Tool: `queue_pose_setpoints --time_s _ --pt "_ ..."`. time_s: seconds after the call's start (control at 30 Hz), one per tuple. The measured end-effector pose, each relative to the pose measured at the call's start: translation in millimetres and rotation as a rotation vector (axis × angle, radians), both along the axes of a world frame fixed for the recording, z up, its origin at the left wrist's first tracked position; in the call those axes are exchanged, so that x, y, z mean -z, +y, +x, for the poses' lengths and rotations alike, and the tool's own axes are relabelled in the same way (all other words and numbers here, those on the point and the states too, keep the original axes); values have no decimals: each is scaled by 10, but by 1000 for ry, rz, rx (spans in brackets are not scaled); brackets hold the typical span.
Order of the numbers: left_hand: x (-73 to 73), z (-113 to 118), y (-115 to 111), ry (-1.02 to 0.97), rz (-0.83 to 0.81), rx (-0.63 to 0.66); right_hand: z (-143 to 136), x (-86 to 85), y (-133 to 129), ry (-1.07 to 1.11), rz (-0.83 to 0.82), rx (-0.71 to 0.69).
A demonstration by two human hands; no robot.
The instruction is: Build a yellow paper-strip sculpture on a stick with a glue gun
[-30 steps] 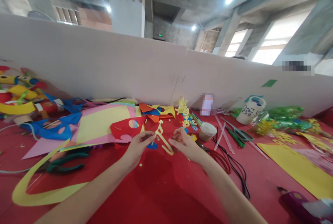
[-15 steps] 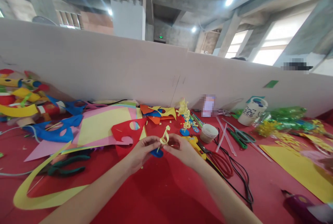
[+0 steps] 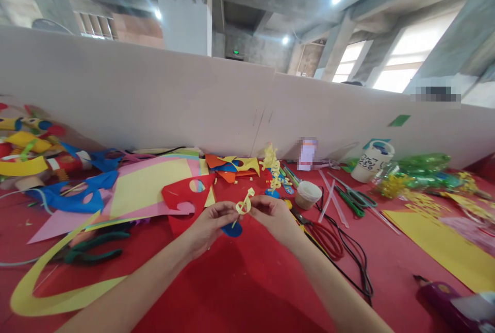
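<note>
Between my two hands, above the red table, is a small curled yellow paper strip (image 3: 244, 206) on a thin stem. Below it hangs a round blue paper base (image 3: 234, 230). My left hand (image 3: 213, 223) pinches the piece near the stem from the left. My right hand (image 3: 274, 215) has its thumb and fingers closed at the right edge of the curl. Its fingertips partly hide the contact. Behind my hands stands a similar yellow curly paper piece (image 3: 274, 170) on a blue base (image 3: 272, 194).
At left lie red cut paper (image 3: 180, 194), yellow sheets (image 3: 149, 188) and green-handled pliers (image 3: 93, 250). On the right are a white cup (image 3: 308, 194), red-handled scissors (image 3: 328, 237), black cables (image 3: 358, 255), yellow card (image 3: 433, 245) and a purple glue gun (image 3: 441, 297). A white partition (image 3: 185, 101) stands behind.
The view has shifted slightly, so the table things sit a little further left. The yellow curl stays between my hands, and my right hand now covers most of the yellow tool beside it.
</note>
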State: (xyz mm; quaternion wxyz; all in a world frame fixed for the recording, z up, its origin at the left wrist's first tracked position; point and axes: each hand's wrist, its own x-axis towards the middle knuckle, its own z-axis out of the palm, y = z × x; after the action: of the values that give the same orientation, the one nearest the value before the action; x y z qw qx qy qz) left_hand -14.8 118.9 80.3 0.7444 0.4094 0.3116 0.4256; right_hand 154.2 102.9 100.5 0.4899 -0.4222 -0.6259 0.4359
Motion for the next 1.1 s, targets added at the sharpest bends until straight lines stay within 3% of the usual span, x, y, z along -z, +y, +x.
queue_pose_setpoints --time_s 0.43,0.57,0.67,0.77,0.9,0.97,1.1 --pt "-23 36 -42 -46 -56 39 49 -11 -5 -75 -117 81" --pt "-8 44 -53 -55 -60 39 55 -39 -19 -144 -117 38" --pt "4 44 -46 -71 -103 18 194 -89 -35 -243 -125 -21" --pt "26 33 -16 -90 -154 -3 523 -96 -35 -440 -137 48" --pt "78 1 36 -83 -182 -16 965 90 -18 -869 -131 474" --pt "103 -13 50 -79 -172 -6 1044 233 -6 -1030 -195 501" --pt "128 -27 49 -70 -168 19 965 435 41 -1035 -169 454"
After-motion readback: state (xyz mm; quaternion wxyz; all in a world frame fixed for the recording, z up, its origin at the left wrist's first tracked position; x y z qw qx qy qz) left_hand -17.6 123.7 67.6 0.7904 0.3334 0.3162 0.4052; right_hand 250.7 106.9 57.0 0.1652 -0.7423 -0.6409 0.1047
